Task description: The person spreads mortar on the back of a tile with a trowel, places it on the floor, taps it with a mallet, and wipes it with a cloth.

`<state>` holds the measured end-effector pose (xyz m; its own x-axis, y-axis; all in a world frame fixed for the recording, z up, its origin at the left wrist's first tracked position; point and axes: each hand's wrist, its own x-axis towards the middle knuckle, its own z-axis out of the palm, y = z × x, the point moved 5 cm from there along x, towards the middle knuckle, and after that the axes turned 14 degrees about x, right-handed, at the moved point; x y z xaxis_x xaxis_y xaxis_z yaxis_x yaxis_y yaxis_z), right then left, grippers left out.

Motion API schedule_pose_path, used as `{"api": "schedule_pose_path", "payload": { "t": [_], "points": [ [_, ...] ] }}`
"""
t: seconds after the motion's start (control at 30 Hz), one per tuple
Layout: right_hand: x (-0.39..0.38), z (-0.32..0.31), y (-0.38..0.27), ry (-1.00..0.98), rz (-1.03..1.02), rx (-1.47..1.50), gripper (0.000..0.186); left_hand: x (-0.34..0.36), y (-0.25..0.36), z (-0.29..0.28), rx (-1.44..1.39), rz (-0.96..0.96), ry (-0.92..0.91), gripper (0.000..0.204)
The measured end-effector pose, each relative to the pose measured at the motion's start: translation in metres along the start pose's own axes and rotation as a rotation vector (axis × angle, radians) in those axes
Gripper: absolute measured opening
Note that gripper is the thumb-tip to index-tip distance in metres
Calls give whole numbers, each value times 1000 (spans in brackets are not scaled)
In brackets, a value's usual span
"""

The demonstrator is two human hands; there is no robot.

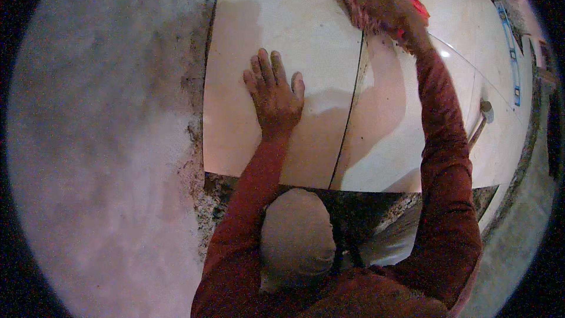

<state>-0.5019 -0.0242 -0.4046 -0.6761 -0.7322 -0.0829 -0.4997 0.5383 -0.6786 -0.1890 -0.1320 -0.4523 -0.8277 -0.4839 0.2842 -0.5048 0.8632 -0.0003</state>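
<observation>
My left hand lies flat on a large pale floor tile, its fingers stretched out and pointing away from me. Farther off and to the right, my right hand is closed over a bunched red and pink cloth. It presses the cloth onto the tiles around the dark joint between two of them. Motion smears the hand and cloth somewhat, and the fingers are partly hidden in the folds.
A mallet rests on the tiles at the right, with a blue spirit level beyond it. Rough grey concrete borders the tiles on the left. Dark, broken ground lies along their near edge, by my knee.
</observation>
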Motion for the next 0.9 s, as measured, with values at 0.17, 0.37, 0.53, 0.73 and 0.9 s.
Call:
{"api": "schedule_pose_path", "payload": {
  "t": [0.17,0.37,0.53,0.73,0.9],
  "points": [
    [14,-43,28,212,-493,-383,50,2,8,7,-30,21,-17,64],
    [-49,16,33,383,-82,-176,42,-4,6,10,16,58,77,62],
    [-171,77,-23,272,-215,-240,43,-9,4,16,61,88,192,58],
    [-325,146,-66,-6,-128,-134,38,-12,2,20,60,96,269,55],
    [-414,144,-99,-726,215,247,50,-9,1,37,55,67,209,60]
  ]
}}
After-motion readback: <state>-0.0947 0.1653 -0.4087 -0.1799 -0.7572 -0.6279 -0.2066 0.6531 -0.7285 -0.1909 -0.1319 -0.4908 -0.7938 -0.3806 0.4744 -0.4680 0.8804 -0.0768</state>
